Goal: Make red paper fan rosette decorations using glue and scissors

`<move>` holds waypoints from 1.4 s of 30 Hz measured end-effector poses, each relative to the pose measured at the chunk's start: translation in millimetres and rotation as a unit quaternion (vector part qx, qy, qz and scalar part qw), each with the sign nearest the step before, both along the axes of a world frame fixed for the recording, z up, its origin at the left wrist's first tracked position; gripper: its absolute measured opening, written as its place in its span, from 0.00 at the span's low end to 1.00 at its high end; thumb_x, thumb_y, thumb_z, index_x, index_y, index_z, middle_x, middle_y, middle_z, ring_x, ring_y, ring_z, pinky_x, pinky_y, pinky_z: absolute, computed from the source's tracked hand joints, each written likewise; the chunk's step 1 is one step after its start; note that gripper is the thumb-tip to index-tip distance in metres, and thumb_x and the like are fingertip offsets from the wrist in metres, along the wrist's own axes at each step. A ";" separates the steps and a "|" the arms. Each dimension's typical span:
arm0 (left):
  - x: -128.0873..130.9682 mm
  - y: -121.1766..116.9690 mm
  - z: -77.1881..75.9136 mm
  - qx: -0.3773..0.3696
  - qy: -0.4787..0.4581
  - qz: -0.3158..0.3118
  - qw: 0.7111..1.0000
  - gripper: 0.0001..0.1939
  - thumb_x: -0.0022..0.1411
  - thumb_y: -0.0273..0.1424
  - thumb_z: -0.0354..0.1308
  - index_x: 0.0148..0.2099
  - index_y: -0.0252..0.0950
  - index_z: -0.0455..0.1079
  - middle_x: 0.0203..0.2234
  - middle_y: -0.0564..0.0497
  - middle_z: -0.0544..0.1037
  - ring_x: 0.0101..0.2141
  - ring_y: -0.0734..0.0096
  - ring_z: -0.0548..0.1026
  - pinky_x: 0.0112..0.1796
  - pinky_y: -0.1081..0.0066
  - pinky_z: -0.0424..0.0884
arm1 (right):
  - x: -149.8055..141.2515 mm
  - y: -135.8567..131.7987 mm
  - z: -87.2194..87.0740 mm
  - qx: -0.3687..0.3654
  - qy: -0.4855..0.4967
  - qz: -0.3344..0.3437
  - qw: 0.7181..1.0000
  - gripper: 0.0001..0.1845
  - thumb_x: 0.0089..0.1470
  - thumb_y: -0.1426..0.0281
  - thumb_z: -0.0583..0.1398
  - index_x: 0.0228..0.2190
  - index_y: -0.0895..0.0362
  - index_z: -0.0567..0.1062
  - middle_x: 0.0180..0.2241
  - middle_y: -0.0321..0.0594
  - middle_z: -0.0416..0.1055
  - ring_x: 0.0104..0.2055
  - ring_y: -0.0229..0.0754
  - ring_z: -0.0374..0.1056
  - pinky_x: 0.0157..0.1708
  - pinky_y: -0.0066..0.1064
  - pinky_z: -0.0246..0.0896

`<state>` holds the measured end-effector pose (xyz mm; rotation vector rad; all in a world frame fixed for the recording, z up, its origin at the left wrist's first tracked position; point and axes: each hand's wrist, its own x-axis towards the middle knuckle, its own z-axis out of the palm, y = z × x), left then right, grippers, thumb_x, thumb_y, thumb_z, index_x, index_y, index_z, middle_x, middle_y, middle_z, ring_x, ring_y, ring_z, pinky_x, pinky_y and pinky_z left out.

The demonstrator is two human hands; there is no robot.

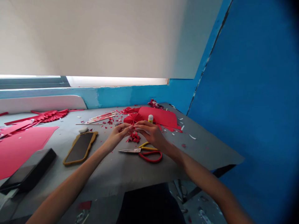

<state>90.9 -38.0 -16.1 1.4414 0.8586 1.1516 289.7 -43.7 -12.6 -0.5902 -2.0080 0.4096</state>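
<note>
My left hand [121,132] and my right hand [150,133] meet over the table with fingertips pinched together. What they pinch is too small and hidden to make out. A pleated red paper fan [133,118] shows right behind the fingertips, its folds running towards them; whether they grip it I cannot tell. Just below the fingers is a crumpled cluster of red paper pieces [134,137]. Scissors [140,151] with one yellow and one red handle lie under my right hand, blades pointing left. Behind that hand stands a glue stick [150,118] with a white cap.
Red paper sheets [161,115] [25,141] lie at the back and left. A phone in a yellow case [80,148], a black box-shaped device [29,169] and thin sticks [102,116] rest on the grey table [203,149]. Paper scraps are scattered around. A blue wall [245,93] borders the right.
</note>
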 end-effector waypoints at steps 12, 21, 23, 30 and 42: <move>-3.1 -0.6 0.5 0.037 0.030 -0.005 0.999 0.13 0.56 0.41 0.62 0.38 0.36 0.73 0.34 0.49 0.77 0.36 0.69 0.74 0.38 0.71 0.71 | -1.6 -1.4 3.9 -0.073 0.039 0.028 0.996 0.14 0.61 0.66 0.56 0.46 0.53 0.76 0.47 0.42 0.73 0.49 0.41 0.69 0.52 0.36 0.65; -1.1 -4.9 6.0 0.085 0.084 -0.025 0.993 0.12 0.59 0.38 0.59 0.41 0.35 0.72 0.32 0.50 0.77 0.34 0.69 0.75 0.38 0.70 0.71 | -1.2 2.7 -1.6 -0.130 0.011 0.010 0.991 0.11 0.60 0.67 0.55 0.43 0.55 0.73 0.40 0.41 0.73 0.42 0.39 0.69 0.44 0.32 0.66; -2.1 -5.2 7.3 0.091 0.094 -0.032 0.991 0.12 0.59 0.38 0.59 0.40 0.35 0.72 0.31 0.50 0.77 0.33 0.69 0.75 0.36 0.70 0.70 | -1.7 4.8 -3.6 -0.166 0.014 0.025 0.986 0.11 0.60 0.67 0.56 0.43 0.56 0.73 0.39 0.40 0.73 0.41 0.39 0.69 0.43 0.32 0.66; -4.5 -5.4 11.9 0.046 0.107 -0.075 0.990 0.10 0.57 0.35 0.61 0.39 0.35 0.74 0.33 0.49 0.78 0.34 0.69 0.76 0.38 0.70 0.70 | 1.3 10.9 -0.7 -0.281 0.053 0.096 0.953 0.13 0.56 0.66 0.60 0.42 0.58 0.74 0.41 0.42 0.73 0.42 0.40 0.70 0.45 0.34 0.67; -8.2 -0.2 1.2 -0.105 0.051 -0.076 0.990 0.14 0.53 0.35 0.66 0.42 0.35 0.73 0.35 0.47 0.80 0.36 0.69 0.78 0.42 0.69 0.72 | 0.1 7.7 -5.7 -0.196 -0.033 0.008 0.980 0.16 0.61 0.59 0.53 0.45 0.55 0.70 0.37 0.39 0.73 0.38 0.38 0.69 0.39 0.31 0.65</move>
